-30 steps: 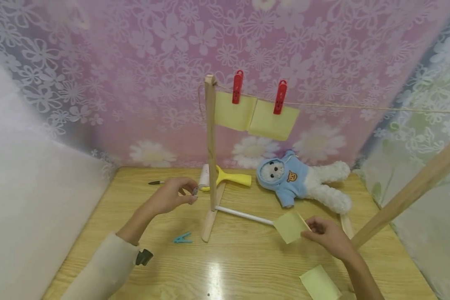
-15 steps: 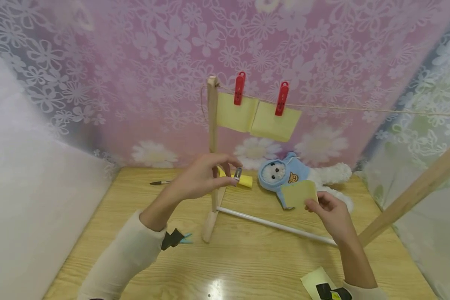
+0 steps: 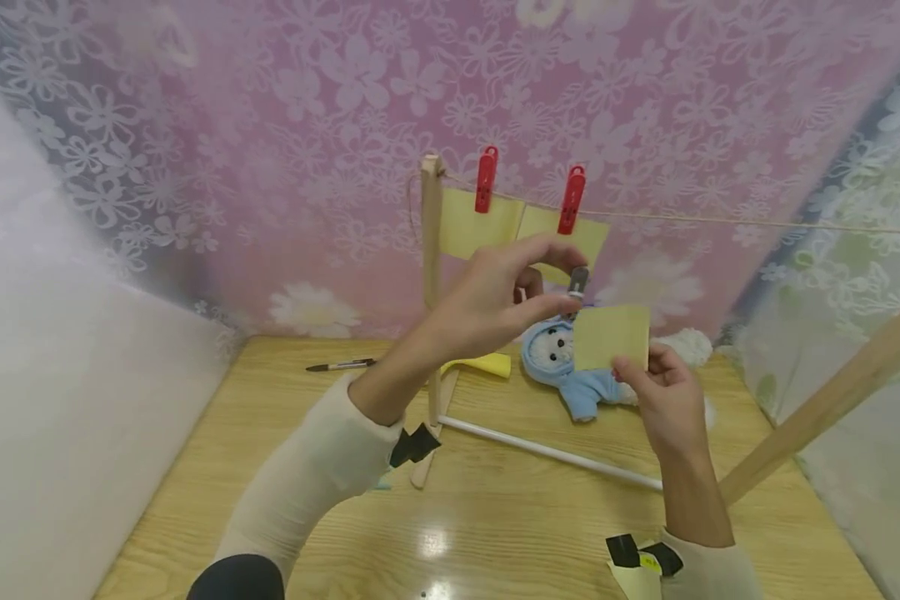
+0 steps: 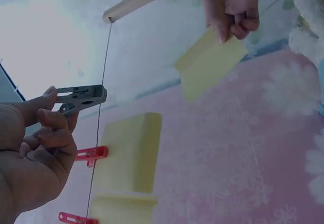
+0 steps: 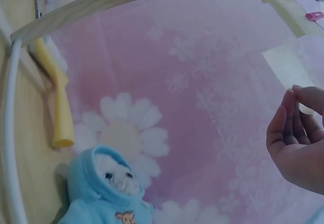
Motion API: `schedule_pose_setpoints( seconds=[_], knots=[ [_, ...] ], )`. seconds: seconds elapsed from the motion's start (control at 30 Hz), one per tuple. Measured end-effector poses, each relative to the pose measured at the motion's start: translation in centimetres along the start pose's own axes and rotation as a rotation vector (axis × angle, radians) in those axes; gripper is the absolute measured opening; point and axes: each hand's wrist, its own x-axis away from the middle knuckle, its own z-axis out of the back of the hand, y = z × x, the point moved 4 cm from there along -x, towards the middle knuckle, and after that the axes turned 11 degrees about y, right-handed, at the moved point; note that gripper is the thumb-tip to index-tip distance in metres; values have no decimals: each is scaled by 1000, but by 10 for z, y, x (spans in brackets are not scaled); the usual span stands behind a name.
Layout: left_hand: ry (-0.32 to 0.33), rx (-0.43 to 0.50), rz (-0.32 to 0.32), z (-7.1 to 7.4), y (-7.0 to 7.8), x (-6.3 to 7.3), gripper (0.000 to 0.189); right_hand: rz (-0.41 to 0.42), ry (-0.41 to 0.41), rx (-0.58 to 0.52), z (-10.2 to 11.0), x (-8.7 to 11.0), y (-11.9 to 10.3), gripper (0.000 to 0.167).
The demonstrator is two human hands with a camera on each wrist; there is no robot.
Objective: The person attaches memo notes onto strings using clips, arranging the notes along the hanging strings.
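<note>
My left hand [image 3: 495, 296] pinches a grey clothespin [image 3: 577, 282] between thumb and fingertips, in front of the hanging papers. In the left wrist view the clothespin [image 4: 83, 98] lies close beside the string [image 4: 105, 57]. My right hand [image 3: 663, 392] holds a yellow paper [image 3: 612, 337] by its lower right corner, thumb on the front, just below the clothespin. Two yellow papers [image 3: 476, 223] hang side by side from the string, held by a red clothespin [image 3: 486, 180] and a second red clothespin [image 3: 572, 200]. My left hand partly covers the right paper.
The string runs between a left wooden post [image 3: 431, 217] and a right post [image 3: 832, 400], joined below by a white rod [image 3: 547, 452]. Behind lie a white plush dog in a blue hoodie [image 3: 585, 392], a yellow-handled roller [image 3: 487, 364] and a pen [image 3: 337, 365]. Another yellow paper [image 3: 633, 581] lies in front.
My left hand has carried the grey clothespin right and up, from beside the left post to the papers. My right hand has raised the yellow paper from near the tabletop.
</note>
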Motion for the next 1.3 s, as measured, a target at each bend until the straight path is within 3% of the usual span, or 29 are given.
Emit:
schedule_pose_setpoints(
  seconds=[0.13, 0.4, 0.5, 0.77, 0.97, 1.3],
  knots=[
    [41, 56, 11, -10, 14, -20, 39, 8, 84, -53, -8, -5, -8, 14],
    [119, -10, -45, -20, 28, -49, 35, 10, 199, -261, -25, -16, -20, 7],
    [120, -21, -9, -21, 31, -57, 35, 36, 224, -323, -29, -18, -23, 7],
    [180, -7, 61, -20, 36, -68, 32, 101, 216, -490, -38, -24, -31, 3],
    [229, 41, 68, -24, 38, -78, 27, 97, 195, -523, -44, -27, -32, 3],
    [264, 23, 66, -28, 33, -87, 19, 113, 227, -517, -47, -32, -38, 5]
  ],
)
